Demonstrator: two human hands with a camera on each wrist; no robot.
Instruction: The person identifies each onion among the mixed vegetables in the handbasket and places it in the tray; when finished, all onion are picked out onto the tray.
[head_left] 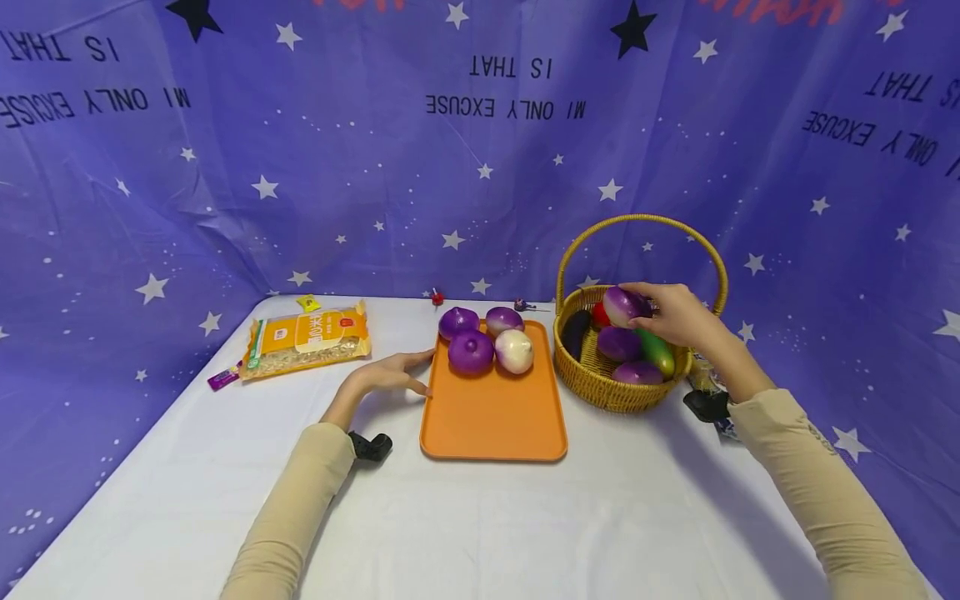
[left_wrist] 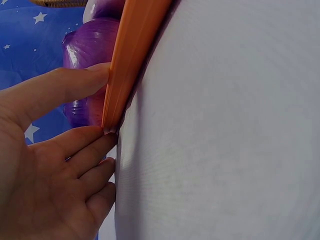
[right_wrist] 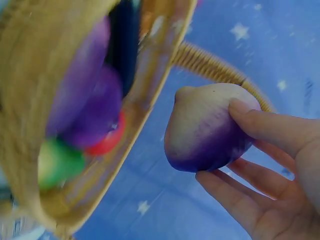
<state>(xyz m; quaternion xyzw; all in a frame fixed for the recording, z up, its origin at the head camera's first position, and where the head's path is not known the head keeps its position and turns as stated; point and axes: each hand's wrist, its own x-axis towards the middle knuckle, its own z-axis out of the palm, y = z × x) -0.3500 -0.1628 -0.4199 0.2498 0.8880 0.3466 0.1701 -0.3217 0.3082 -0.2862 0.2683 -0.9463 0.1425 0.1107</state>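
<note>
My right hand holds a purple-and-white onion between thumb and fingertips, above the wicker basket. In the right wrist view the onion hangs clear of the basket wall. Inside the basket are more purple onions, a dark eggplant, a green vegetable and something red. My left hand touches the left edge of the orange tray, fingers loosely extended. In the left wrist view the thumb rests against the tray rim. Several onions sit on the tray's far half.
A bag of grain lies at the left, with a yellow packet behind it and a purple packet beside it. Two lollipops lie along the back edge. Other packages are partly hidden right of the basket, whose handle arches high.
</note>
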